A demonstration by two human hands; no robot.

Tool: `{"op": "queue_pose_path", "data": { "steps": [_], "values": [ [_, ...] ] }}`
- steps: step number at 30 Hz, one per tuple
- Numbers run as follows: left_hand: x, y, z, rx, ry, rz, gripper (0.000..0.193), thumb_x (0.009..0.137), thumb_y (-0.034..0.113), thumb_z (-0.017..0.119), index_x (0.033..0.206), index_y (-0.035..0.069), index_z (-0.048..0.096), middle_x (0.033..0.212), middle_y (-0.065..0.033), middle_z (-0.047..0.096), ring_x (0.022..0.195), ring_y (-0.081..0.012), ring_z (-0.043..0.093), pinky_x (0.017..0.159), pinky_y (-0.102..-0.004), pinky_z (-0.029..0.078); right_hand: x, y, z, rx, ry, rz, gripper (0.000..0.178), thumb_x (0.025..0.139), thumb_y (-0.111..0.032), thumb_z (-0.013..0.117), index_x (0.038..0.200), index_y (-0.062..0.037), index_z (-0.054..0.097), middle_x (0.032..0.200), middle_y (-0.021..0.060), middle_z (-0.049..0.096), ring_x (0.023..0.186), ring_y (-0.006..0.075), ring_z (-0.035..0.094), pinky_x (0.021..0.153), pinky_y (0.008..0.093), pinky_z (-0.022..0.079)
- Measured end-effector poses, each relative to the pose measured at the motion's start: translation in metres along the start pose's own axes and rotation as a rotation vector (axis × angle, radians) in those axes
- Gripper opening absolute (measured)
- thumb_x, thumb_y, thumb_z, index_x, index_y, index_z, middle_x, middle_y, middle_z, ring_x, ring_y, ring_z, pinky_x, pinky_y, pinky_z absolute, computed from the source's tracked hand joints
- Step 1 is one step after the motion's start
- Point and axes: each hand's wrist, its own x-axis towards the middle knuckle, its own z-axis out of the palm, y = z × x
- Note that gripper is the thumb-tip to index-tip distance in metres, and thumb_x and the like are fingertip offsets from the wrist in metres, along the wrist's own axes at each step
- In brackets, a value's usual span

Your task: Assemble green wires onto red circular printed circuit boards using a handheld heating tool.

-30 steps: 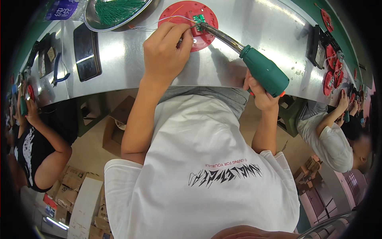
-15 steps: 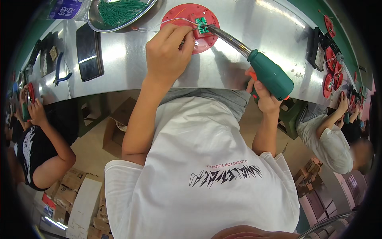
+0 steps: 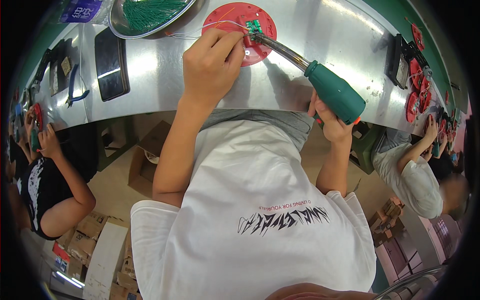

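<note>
A red round plastic housing (image 3: 266,17) lies on the metal table, with a small green circuit board (image 3: 253,25) on it. My left hand (image 3: 212,72) rests over the housing's left side, thumb and forefinger pinched at the board's edge. Thin white and orange wires (image 3: 220,23) run out near those fingertips; the pinched end is mostly hidden. My right hand (image 3: 331,121) is wrapped around the handle of a green soldering gun (image 3: 337,92). Its long metal barrel slopes up to the left, and the tip meets the lower part of the board, close to my left fingertips.
A metal bowl (image 3: 119,31) of green wires (image 3: 150,14) stands at the far left, beside a plastic bag (image 3: 82,11). Nearer lie a dark phone (image 3: 111,65) and blue-handled cutters (image 3: 75,95). A black stand (image 3: 398,61) and red housings (image 3: 414,102) are at right. Co-workers sit on both sides.
The soldering gun has shifted a little to the left, its tip moving lower on the board toward my left fingertips. My left hand has barely moved.
</note>
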Motion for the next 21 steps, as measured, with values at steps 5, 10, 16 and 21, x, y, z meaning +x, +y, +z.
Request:
{"op": "queue_pose_path", "data": {
  "steps": [5,10,16,21],
  "values": [
    [0.000,0.000,-0.001,0.014,0.007,0.011,0.013,0.078,0.001,0.073,0.089,0.006,0.074,0.078,-0.0064,0.066,0.062,-0.0212,0.065,0.054,-0.0314,0.053,0.004,-0.009,0.006,0.093,0.031,-0.009,0.027,0.086,0.001,0.070,0.112,0.0085,0.066,0.091,0.0147,0.071,0.060,0.0159,0.063,0.052,0.0277,0.050],
    [-0.002,0.001,-0.002,0.004,-0.002,0.019,0.013,0.078,0.002,0.073,0.090,0.006,0.074,0.077,-0.0070,0.065,0.062,-0.0216,0.065,0.054,-0.0314,0.053,0.001,0.003,-0.008,0.170,0.110,-0.159,0.040,0.094,-0.009,0.062,0.128,0.0092,0.056,0.103,0.0231,0.068,0.059,0.0207,0.061,0.051,0.0312,0.050],
    [-0.001,0.002,-0.003,0.012,-0.016,0.004,0.014,0.078,0.002,0.073,0.091,0.005,0.074,0.077,-0.0072,0.065,0.062,-0.0217,0.064,0.054,-0.0318,0.052,0.008,0.013,-0.009,0.228,0.273,-0.107,0.046,0.100,-0.028,0.053,0.121,0.0130,0.052,0.098,0.0266,0.065,0.048,0.0225,0.059,0.041,0.0327,0.047],
    [0.004,0.006,-0.004,0.023,-0.014,0.017,0.012,0.078,0.001,0.073,0.089,0.004,0.073,0.078,-0.0084,0.065,0.062,-0.0237,0.064,0.054,-0.0332,0.052,0.011,0.015,-0.016,0.318,0.312,-0.109,0.047,0.102,-0.033,0.050,0.116,0.0120,0.052,0.097,0.0253,0.063,0.047,0.0208,0.057,0.039,0.0330,0.046]
  ]
}}
